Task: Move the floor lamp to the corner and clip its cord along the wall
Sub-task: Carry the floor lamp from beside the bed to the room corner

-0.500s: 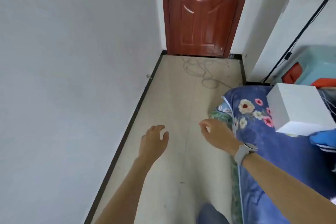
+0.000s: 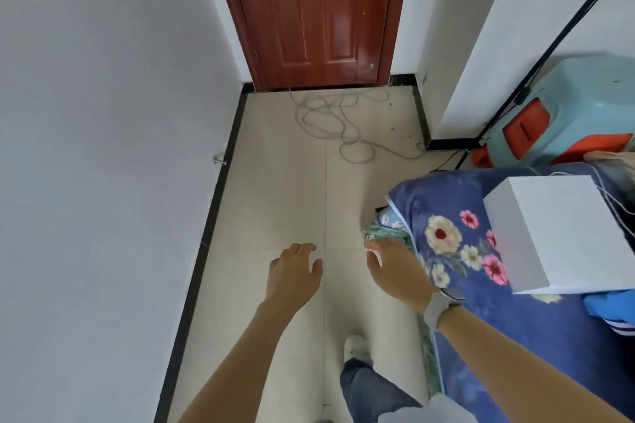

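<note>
A thin black pole (image 2: 563, 31), which may be the floor lamp's stem, leans along the right wall down to the floor by a teal stool; its top and base are out of view. A grey cord (image 2: 330, 117) lies in loose loops on the tiled floor before the door. My left hand (image 2: 295, 271) hovers over the floor with its fingers apart and nothing in it. My right hand (image 2: 395, 271), with a grey watch on the wrist, hangs beside the bed's edge, fingers loosely curled and empty.
A brown door (image 2: 319, 14) closes the far end of the narrow passage. A bed with a blue flowered cover (image 2: 464, 251) fills the right side and carries a white box (image 2: 556, 233). A teal and orange stool (image 2: 567, 113) stands behind it. A small metal doorstop (image 2: 220, 161) sticks out of the left wall.
The view has moved forward and tilted down, so the door and cord are nearer. My foot and trouser leg now show at the bottom. Both hands keep much the same pose.
</note>
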The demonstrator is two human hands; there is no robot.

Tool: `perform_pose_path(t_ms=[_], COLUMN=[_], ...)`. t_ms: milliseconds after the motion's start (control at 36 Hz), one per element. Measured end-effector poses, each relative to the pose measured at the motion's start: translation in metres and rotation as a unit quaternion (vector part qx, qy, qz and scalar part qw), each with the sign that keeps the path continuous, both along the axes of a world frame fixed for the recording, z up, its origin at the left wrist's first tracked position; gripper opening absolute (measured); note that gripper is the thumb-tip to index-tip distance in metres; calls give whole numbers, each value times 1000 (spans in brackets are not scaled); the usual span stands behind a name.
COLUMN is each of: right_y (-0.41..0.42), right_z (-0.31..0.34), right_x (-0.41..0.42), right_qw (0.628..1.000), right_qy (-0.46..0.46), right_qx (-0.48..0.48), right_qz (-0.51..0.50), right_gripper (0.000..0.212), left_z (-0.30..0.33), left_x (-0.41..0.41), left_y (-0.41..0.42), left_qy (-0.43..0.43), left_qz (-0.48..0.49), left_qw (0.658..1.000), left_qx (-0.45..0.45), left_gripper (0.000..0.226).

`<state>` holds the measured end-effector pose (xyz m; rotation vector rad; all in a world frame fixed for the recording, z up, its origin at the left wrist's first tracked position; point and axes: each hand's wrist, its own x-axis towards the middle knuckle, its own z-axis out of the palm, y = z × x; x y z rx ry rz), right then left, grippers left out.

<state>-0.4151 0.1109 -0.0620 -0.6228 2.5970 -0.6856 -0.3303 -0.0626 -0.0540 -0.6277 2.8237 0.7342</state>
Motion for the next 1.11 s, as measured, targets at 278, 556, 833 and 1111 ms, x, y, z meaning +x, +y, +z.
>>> perform_pose_path(t_ms=[278,556,833,1111], right_y=[-64,-145,-174,-109], right_z=[13,4,9,-10], right_x=[-173,-334,-457,-540], right_qw=[998,992,951,857], right_qy=[30,-1,-30,-63], right_qx=[59,63,16,-22], right_qz=[-8,-111,-307,-511], right_gripper=[35,32,27,28], left_z=[4,-6,-1,-22], left_x=[-168,-364,-568,-722], left_y=[-83,-179,-220,-141], left_qy=[10,21,15,-17], left_qz=[-12,-76,-221,-391], left_qw=[1000,997,975,918], left_qx=[-24,8,18,66], left_gripper=[37,36,35,36])
